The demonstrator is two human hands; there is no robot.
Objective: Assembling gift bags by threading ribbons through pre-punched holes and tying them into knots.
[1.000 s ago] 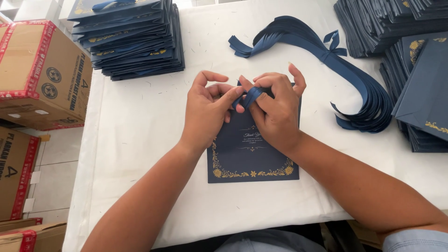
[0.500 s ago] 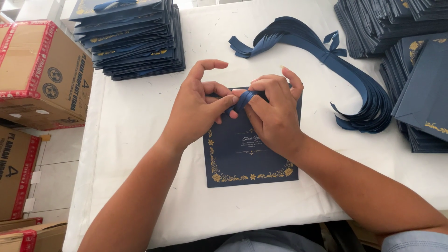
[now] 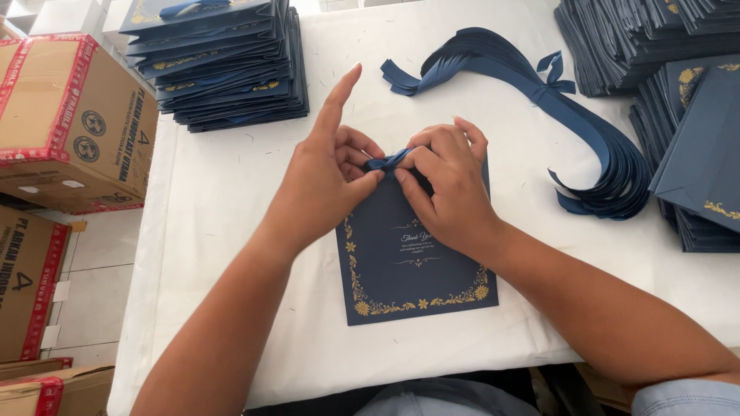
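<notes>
A navy blue card [image 3: 412, 266] with a gold floral border lies flat on the white table [image 3: 231, 192]. At its top edge sits a small blue ribbon [image 3: 388, 162]. My left hand [image 3: 327, 181] pinches the ribbon's left side with thumb and middle fingers, its index finger pointing up. My right hand [image 3: 447, 181] grips the ribbon's right side and covers the card's upper right part.
A stack of finished blue cards [image 3: 220, 65] stands at the back left. A bundle of blue ribbon strips [image 3: 539, 100] curves across the back right. More blue card stacks [image 3: 686, 115] fill the right edge. Cardboard boxes [image 3: 65, 123] stand left of the table.
My left index finger has lifted off the ribbon and now points upward. Both hands stay on the ribbon at the card's top edge.
</notes>
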